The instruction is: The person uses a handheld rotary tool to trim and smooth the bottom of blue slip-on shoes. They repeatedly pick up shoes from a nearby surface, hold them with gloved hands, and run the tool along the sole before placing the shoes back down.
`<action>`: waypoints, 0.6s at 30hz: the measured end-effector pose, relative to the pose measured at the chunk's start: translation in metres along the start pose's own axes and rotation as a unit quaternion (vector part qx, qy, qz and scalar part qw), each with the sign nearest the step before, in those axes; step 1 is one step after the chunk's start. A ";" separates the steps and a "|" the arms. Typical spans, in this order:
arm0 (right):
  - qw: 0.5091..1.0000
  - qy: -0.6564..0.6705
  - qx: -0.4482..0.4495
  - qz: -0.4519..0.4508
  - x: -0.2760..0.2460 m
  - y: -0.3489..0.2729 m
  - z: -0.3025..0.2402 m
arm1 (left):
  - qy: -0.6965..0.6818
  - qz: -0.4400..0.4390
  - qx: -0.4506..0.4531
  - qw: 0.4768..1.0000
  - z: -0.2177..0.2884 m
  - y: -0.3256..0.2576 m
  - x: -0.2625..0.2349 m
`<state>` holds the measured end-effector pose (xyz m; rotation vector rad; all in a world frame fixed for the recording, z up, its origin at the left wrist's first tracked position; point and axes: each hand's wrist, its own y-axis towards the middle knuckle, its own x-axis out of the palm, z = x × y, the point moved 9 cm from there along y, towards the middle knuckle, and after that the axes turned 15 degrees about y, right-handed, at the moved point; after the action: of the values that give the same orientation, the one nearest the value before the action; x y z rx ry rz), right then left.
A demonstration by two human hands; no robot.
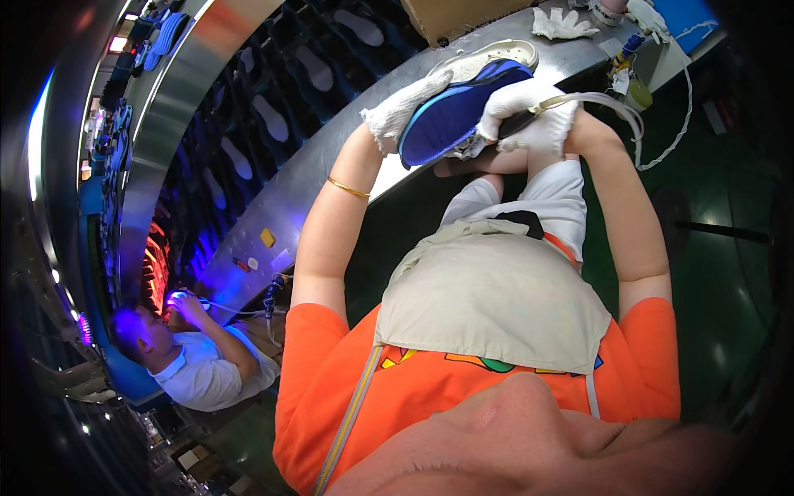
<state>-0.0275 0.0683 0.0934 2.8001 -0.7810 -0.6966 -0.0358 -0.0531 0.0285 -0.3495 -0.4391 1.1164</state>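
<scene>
My left hand (404,114), in a white knit glove, grips the left end and far edge of a blue shoe sole (451,120). The sole is tilted, its broad dark-blue face toward me and a lighter blue rim around it. At the sole's right side, my right hand (529,116), also gloved, is closed around a hose-fed hand tool with a dark part (518,124) showing below the fingers. A clear hose (616,106) runs from it to the right. The tool's working end is hidden. Just behind the sole lies a cream-coloured oblong piece with holes (517,51).
A metal bench (327,161) runs along a conveyor (273,74) carrying several soles. A cardboard box (463,16) and a spare white glove (562,23) are at the back. On the left, a co-worker (207,364) sits by the bench; a yellow block (267,238) lies on it.
</scene>
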 end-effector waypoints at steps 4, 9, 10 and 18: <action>0.998 0.025 -0.041 0.049 -0.006 -0.005 -0.032 | -0.062 -0.009 0.071 0.996 0.002 -0.002 -0.006; 0.913 0.324 0.037 0.245 0.016 -0.010 -0.006 | -0.267 -0.100 0.215 0.934 0.023 -0.012 0.024; 0.920 0.305 0.021 0.244 0.022 -0.010 -0.007 | -0.254 -0.049 0.226 0.939 0.020 -0.010 0.019; 0.905 0.321 -0.004 0.279 0.010 -0.010 -0.001 | -0.279 0.003 0.263 0.923 0.001 -0.009 0.003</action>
<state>-0.0146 0.0717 0.0871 2.3408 -1.3028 0.3036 -0.0281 -0.0538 0.0341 0.4577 -0.6120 1.2855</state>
